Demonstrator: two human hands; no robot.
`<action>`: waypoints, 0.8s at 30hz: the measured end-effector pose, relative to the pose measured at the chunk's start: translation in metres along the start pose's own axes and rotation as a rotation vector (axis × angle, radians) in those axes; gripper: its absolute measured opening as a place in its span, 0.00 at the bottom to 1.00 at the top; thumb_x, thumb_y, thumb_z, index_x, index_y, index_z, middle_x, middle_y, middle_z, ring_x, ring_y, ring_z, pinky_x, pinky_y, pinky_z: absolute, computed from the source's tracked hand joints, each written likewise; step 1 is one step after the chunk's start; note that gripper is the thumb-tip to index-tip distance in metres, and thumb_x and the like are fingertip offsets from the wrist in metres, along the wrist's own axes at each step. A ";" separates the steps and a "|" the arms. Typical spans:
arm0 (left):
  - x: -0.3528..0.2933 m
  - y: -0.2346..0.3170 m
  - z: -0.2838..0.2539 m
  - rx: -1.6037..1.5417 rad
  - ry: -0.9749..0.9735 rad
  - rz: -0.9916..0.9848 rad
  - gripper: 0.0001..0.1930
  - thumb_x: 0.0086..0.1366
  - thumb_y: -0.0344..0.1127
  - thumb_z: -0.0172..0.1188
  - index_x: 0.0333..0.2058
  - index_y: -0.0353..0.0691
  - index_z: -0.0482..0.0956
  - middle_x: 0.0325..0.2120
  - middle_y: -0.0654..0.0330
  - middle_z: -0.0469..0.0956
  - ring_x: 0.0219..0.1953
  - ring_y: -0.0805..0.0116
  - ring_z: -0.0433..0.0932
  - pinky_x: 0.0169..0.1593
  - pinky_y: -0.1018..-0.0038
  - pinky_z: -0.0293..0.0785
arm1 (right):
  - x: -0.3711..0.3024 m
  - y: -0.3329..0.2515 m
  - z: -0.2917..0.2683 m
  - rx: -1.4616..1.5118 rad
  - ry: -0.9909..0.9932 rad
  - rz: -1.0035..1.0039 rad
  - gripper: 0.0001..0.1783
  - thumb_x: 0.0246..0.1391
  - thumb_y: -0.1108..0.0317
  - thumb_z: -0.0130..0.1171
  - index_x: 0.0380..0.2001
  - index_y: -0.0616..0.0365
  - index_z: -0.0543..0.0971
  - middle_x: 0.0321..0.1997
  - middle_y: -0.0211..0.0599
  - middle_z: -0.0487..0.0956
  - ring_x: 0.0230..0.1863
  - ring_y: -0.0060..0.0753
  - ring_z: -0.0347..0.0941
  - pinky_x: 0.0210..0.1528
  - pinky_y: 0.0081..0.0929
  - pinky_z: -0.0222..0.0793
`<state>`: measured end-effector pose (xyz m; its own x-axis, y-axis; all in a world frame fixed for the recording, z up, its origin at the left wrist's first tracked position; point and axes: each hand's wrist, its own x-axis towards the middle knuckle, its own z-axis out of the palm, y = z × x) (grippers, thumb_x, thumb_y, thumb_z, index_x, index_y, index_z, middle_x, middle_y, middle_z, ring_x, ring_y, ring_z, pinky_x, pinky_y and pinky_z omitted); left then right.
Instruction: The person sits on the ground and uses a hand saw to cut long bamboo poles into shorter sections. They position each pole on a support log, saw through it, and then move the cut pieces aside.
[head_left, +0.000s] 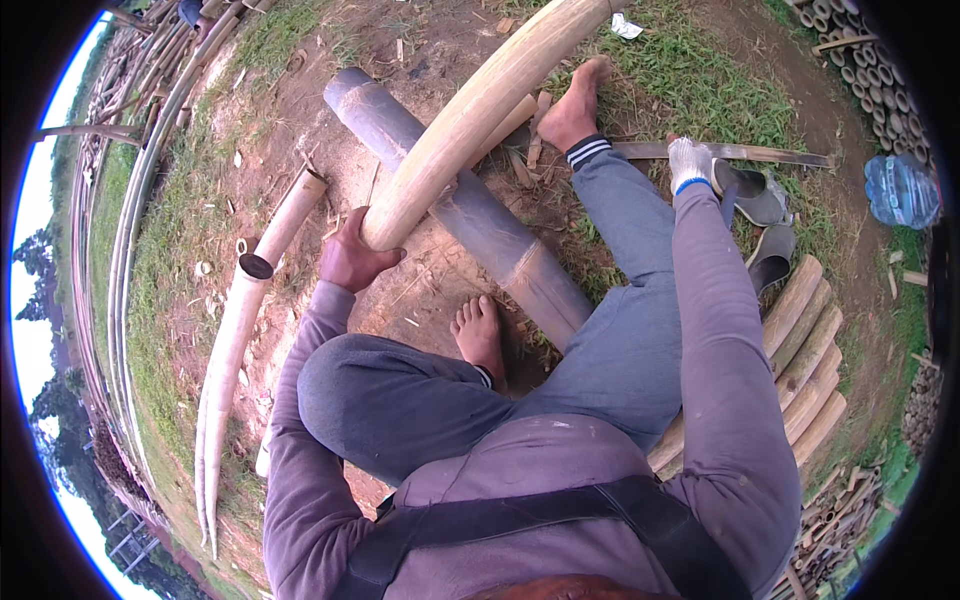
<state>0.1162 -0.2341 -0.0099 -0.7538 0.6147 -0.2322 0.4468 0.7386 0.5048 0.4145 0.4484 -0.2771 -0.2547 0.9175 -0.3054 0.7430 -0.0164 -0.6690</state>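
A long pale split bamboo piece [480, 110] slants up and away, lying across a thick grey bamboo pole [500, 235] on the ground. My bare left hand [360, 252] grips its near end, thumb against the underside. Off to the right, my right hand [690, 162] wears a white glove with a blue cuff and looks closed; what it holds is unclear. Behind that hand lies a long flat strip [775, 153], and a narrow grey-blue piece [727, 200] runs down beside it. My bare feet rest on either side of the grey pole.
Grey shoes [768, 255] lie beside my right forearm, near several split bamboo lengths [805, 350]. A clear blue plastic jug [902, 190] stands at the far right, below stacked bamboo tubes [870, 70]. Cut bamboo poles [235, 320] lie to my left, with chips on dirt and grass.
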 end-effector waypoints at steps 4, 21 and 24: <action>-0.013 -0.007 -0.002 0.100 0.032 -0.031 0.51 0.48 0.55 0.82 0.66 0.35 0.73 0.43 0.38 0.88 0.46 0.45 0.90 0.54 0.57 0.85 | -0.089 -0.043 0.036 0.197 -0.288 0.220 0.18 0.69 0.49 0.62 0.55 0.44 0.83 0.45 0.40 0.88 0.39 0.44 0.85 0.41 0.44 0.80; -0.017 -0.018 0.022 0.146 0.134 -0.076 0.49 0.55 0.59 0.78 0.69 0.39 0.68 0.54 0.38 0.82 0.53 0.37 0.84 0.55 0.49 0.82 | -0.146 -0.112 0.027 0.288 -0.320 0.201 0.12 0.69 0.65 0.57 0.50 0.55 0.83 0.45 0.37 0.87 0.30 0.39 0.84 0.31 0.41 0.81; -0.011 -0.013 0.022 0.139 0.105 -0.060 0.49 0.56 0.59 0.78 0.69 0.39 0.68 0.54 0.38 0.81 0.54 0.37 0.84 0.56 0.49 0.82 | -0.115 -0.089 0.038 0.427 -0.286 0.297 0.11 0.71 0.58 0.59 0.46 0.50 0.84 0.39 0.33 0.85 0.28 0.36 0.83 0.27 0.39 0.82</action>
<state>0.1288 -0.2442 -0.0320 -0.8241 0.5415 -0.1665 0.4563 0.8086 0.3714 0.3542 0.3289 -0.2084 -0.2746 0.7069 -0.6518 0.5078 -0.4690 -0.7226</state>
